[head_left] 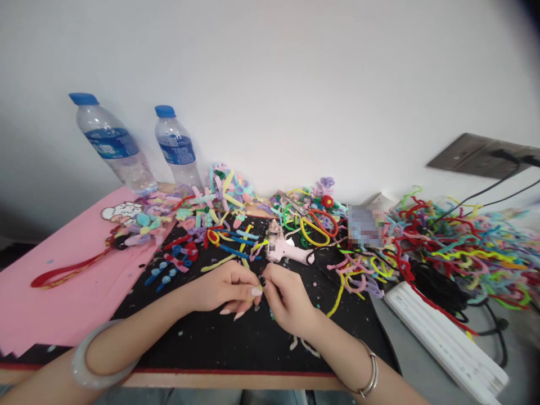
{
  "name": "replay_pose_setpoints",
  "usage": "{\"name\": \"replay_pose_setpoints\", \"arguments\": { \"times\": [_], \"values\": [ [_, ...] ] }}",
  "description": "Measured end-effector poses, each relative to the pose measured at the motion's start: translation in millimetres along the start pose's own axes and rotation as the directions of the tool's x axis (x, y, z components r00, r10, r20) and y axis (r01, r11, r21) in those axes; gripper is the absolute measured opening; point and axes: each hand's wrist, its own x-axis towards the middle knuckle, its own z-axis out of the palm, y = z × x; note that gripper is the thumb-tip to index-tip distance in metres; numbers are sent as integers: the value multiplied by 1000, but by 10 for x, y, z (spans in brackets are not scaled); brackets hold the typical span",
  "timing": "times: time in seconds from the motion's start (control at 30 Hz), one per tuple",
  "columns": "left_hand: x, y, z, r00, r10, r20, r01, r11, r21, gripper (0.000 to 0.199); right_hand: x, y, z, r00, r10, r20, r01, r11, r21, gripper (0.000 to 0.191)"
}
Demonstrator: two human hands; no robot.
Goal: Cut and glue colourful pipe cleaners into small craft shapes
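My left hand [225,288] and my right hand [289,298] meet over the black mat [202,343]. Thumb and index finger of each are pinched together at one spot, fingertips touching. Whatever they pinch is too small and hidden to name; a bit of yellow-green shows between the fingertips. The other fingers of my left hand hang below the pinch. Just beyond my hands lies a pink glue gun [289,252]. To its left are blue, red and yellow pipe cleaner pieces [232,242]. A pale pipe cleaner [306,347] lies near my right wrist.
Two water bottles [112,140] lean at the back left. A pink sheet [63,292] with a red strap [70,270] covers the left. Tangled pipe cleaners [476,253] are heaped on the right, behind a white power strip [442,337]. Cables run to a wall socket [476,157].
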Motion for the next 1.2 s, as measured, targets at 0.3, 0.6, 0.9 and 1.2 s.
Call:
{"name": "replay_pose_setpoints", "arguments": {
  "times": [0.3,0.6,0.9,1.2],
  "values": [
    [56,-66,57,1000,-6,6,8,964,-266,34,8,61,-54,981,-187,-49,179,974,-139,18],
    [96,-79,-61,925,-8,-380,-150,911,-385,31,195,689,-521,890,99,-444,-335,802,-494,22],
    [100,-69,-105,846,12,-533,-191,940,-282,27,182,1118,-774,870,272,-411,-491,557,-670,42],
    [109,-96,-179,763,178,-621,-156,984,90,25,171,1081,-845,846,110,-522,-508,464,-726,38]
  ]
}}
